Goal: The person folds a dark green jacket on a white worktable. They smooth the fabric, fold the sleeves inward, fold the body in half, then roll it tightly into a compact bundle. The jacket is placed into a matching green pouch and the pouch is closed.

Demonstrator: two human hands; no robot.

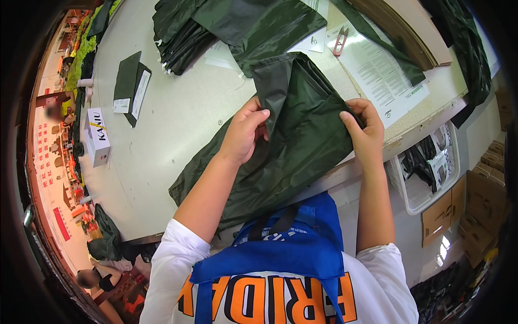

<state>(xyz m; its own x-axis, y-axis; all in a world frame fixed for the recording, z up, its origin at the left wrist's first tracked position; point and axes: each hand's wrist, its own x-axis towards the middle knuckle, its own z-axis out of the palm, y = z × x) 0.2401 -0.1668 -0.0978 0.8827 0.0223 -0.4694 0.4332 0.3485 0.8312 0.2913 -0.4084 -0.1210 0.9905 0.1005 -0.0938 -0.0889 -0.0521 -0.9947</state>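
Note:
A dark green piece of thin, shiny fabric (pixel 302 129), folded in layers, lies at the table's near edge and partly hangs toward me. My left hand (pixel 248 128) pinches a folded strip at its left side between thumb and fingers. At the right side, my right hand (pixel 365 125) grips the fabric's edge, thumb on top and fingers partly hidden behind. The folded layers stand slightly raised between both hands. Whether the piece is a garment or a bag I cannot tell.
A pile of dark green fabric pieces (pixel 237 29) lies at the far side. Small red-handled thread snips (pixel 340 41) rest on printed sheets (pixel 377 75). Folded green packets (pixel 131 89) and a white box (pixel 97 137) are at left. A white crate (pixel 450 178) stands below right, near cardboard boxes (pixel 483 202).

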